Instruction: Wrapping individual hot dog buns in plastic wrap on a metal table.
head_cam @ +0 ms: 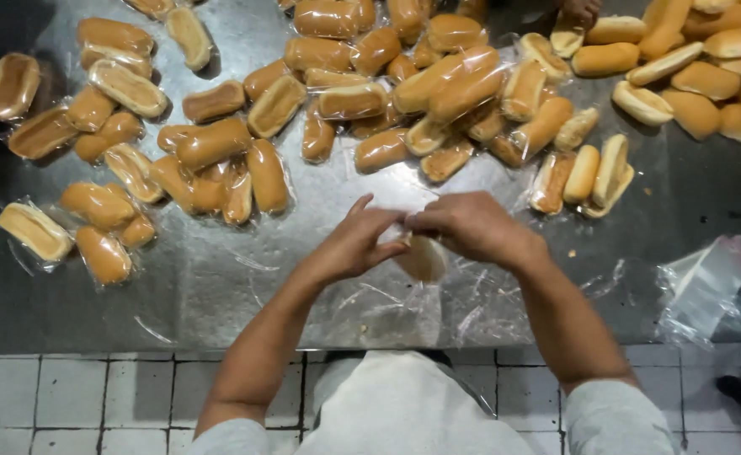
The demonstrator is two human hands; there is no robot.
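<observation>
Buns (219, 139) beyond hands' bagged roll (423, 257)

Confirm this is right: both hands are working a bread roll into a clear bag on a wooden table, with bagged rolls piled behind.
Not quite: the table is shiny metal, not wood, as the head view shows. The left hand and right hand do work a bread roll into a clear bag, bagged rolls behind.

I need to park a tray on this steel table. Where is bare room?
Bare patches: the front-left table edge below the wrapped rolls, and right of the hands, between unwrapped rolls and the plastic bags. The back is crowded.
</observation>
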